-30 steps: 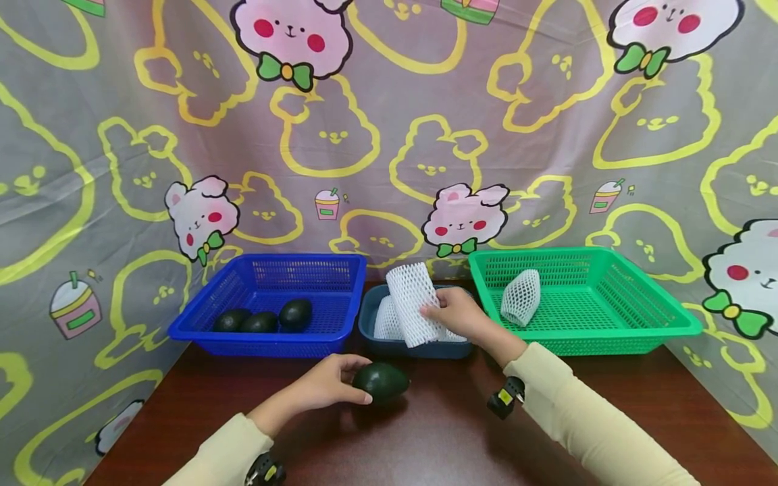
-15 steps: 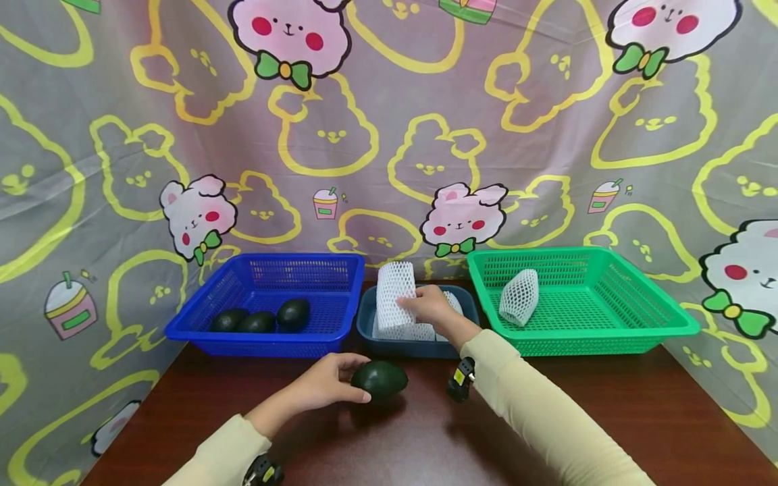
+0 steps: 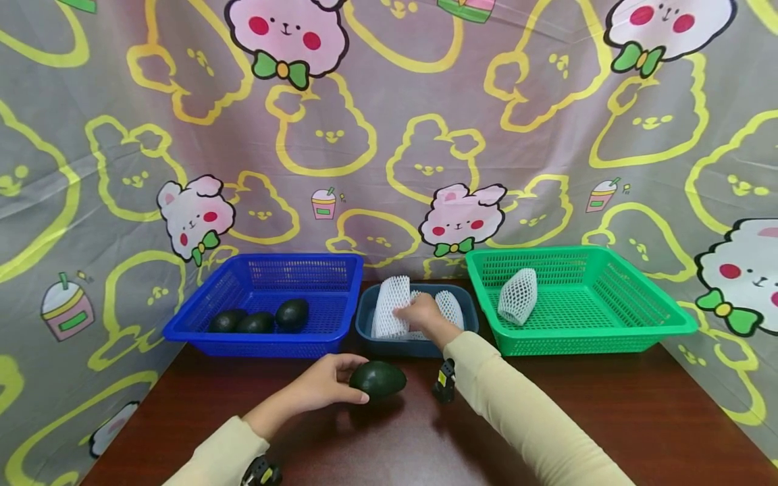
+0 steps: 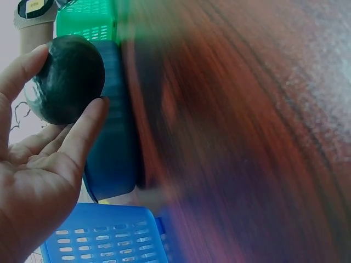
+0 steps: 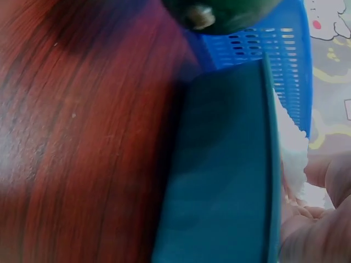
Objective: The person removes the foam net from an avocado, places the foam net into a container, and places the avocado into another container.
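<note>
In the head view my left hand (image 3: 322, 383) holds a dark green avocado (image 3: 379, 380) above the table, thumb and fingers at its blunt end; the left wrist view shows the avocado (image 4: 71, 79) between thumb and fingers. My right hand (image 3: 425, 316) reaches into the dark blue-grey bin (image 3: 401, 347) and pinches a white foam net sleeve (image 3: 392, 307) standing tilted at the bin's left side. More white foam net sleeves (image 3: 448, 307) lie in the same bin. The bin wall partly hides the right fingers in the right wrist view, where the sleeve (image 5: 290, 142) shows beside the thumb.
Left of the bin stands a blue basket (image 3: 261, 345) with several avocados (image 3: 292, 314) in it. To the right, a green basket (image 3: 583, 344) contains a net-sleeved piece (image 3: 519, 297). A patterned cloth (image 3: 377, 135) hangs behind the brown table (image 3: 425, 439).
My right hand has moved left and down, lowering the foam net sleeve from above the bin into its left part. The left hand keeps holding the avocado in nearly the same place.
</note>
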Demonstrator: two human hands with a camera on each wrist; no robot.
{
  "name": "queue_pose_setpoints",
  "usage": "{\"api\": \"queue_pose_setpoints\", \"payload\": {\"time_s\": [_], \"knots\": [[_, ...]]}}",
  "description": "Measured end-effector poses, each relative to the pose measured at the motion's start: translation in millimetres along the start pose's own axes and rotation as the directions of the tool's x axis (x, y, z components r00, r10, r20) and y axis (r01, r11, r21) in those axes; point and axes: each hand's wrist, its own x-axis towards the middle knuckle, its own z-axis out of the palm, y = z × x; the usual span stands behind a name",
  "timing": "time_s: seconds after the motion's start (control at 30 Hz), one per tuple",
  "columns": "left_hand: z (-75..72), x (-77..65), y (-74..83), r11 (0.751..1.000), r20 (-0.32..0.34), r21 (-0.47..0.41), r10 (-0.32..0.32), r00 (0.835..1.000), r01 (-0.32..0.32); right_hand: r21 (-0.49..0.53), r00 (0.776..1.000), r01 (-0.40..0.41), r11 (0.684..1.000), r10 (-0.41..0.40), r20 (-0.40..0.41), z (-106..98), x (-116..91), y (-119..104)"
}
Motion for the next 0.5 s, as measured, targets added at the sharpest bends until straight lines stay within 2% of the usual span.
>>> {"api": "queue_pose_setpoints", "payload": {"time_s": [0.17, 0.27, 0.33, 0.4, 0.5], "knots": [[-0.3, -0.8, 0.2, 1.0, -0.002, 0.007, 0.006, 1.0, -0.006, -0.083, 0.999, 0.033, 0.996, -0.036, -0.031, 0.7, -0.5, 4.6], [-0.9, -1.5, -0.6, 1.0, -0.003, 0.015, 0.023, 1.0, -0.023, -0.194, 0.992, 0.095, 0.976, -0.109, -0.062, 0.9, -0.3, 6.1], [-1.4, -1.7, -1.3, 0.999, -0.005, 0.02, 0.028, 1.0, -0.028, -0.276, 0.983, 0.139, 0.951, -0.166, -0.077, 1.6, 0.0, 6.7], [-2.0, -1.9, -1.5, 0.999, -0.005, 0.026, 0.037, 0.999, -0.037, -0.366, 0.969, 0.183, 0.912, -0.23, -0.088, 2.3, -0.2, 6.7], [-2.5, -1.8, -1.2, 0.999, -0.004, 0.029, 0.031, 1.0, -0.031, -0.447, 0.952, 0.22, 0.867, -0.291, -0.096, 3.3, -1.3, 6.1]]}}
